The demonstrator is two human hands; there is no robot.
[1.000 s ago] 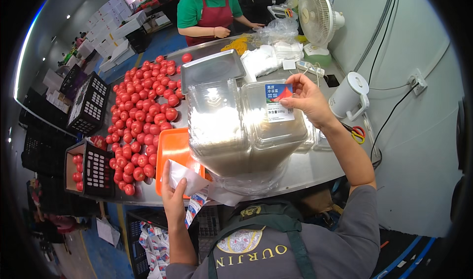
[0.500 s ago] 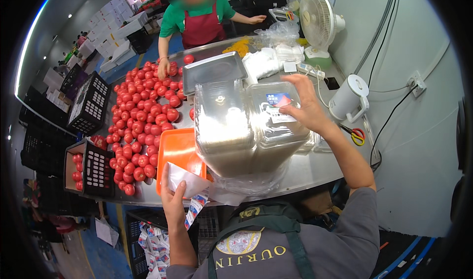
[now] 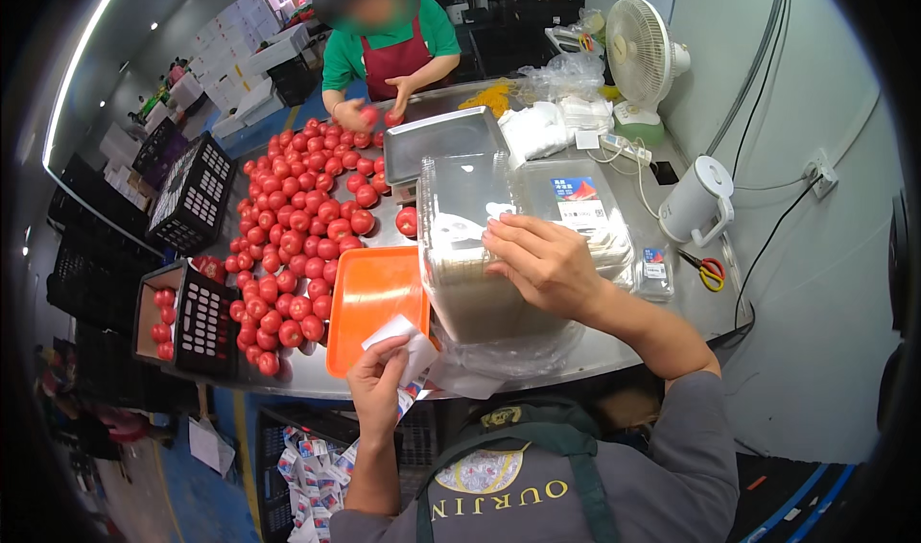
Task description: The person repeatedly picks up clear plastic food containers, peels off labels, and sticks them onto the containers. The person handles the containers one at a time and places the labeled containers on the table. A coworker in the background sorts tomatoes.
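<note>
In my left hand [image 3: 379,389], low by the orange tray [image 3: 369,294], I grip a white backing strip of printed labels [image 3: 415,348]. My right hand [image 3: 537,260] has its fingers curled on the left stack of clear plastic containers [image 3: 456,183]. Beside it, the right stack [image 3: 604,231] bears a blue, red and white label [image 3: 576,202] on its top. A small labeled clear container [image 3: 655,274] lies right of the stacks. A metal tray [image 3: 441,145] lies behind them.
Tomatoes [image 3: 288,217] cover the table's left half, beside black crates [image 3: 197,318]. A co-worker [image 3: 393,54] handles tomatoes at the far side. A fan [image 3: 638,49], white kettle [image 3: 697,198], power strip [image 3: 624,152] and scissors [image 3: 705,270] are on the right. Packets fill a crate [image 3: 307,481] below.
My right hand has left the labeled lid for the left stack. My left hand shifted right with the strip. The co-worker's hands moved onto tomatoes at the pile's back.
</note>
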